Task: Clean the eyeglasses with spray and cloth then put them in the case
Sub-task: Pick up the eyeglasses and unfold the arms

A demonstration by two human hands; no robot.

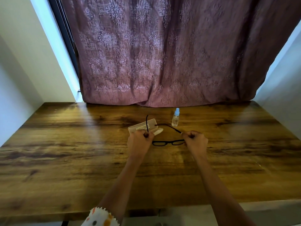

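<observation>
- We see a pair of black thin-framed eyeglasses (168, 142) held between two hands over the middle of a brown wood-grain surface (65, 152), the lens front running left to right between them.
- The left hand (140, 139) is clenched round the left end of the frame. The left temple rises out of its fist and points to the far side, crossing in front of the case.
- The right hand (195, 139) is clenched round the right end, fingers curled over the hinge. The right temple runs from it toward the far left.
- We cannot tell whether the frame touches the wood or hangs just above it.
- A flat, beige, rectangular eyeglass case (140, 127) with small print on its lid lies closed just beyond the left hand, partly hidden by the knuckles.
- A small white folded cloth (158, 132) lies against the right end of the case, near the left hand.
- A small clear plastic spray bottle with a pale blue cap (175, 119) stands upright to the right of the case, farther off than both hands.
- A mauve curtain with a damask pattern (162, 54) hangs behind the far edge, its hem resting on the wood.
- Pale walls (19, 62) close in on the left and right.
- A white cuff with orange and grey spots (99, 217) shows at the near edge, on the left arm.
</observation>
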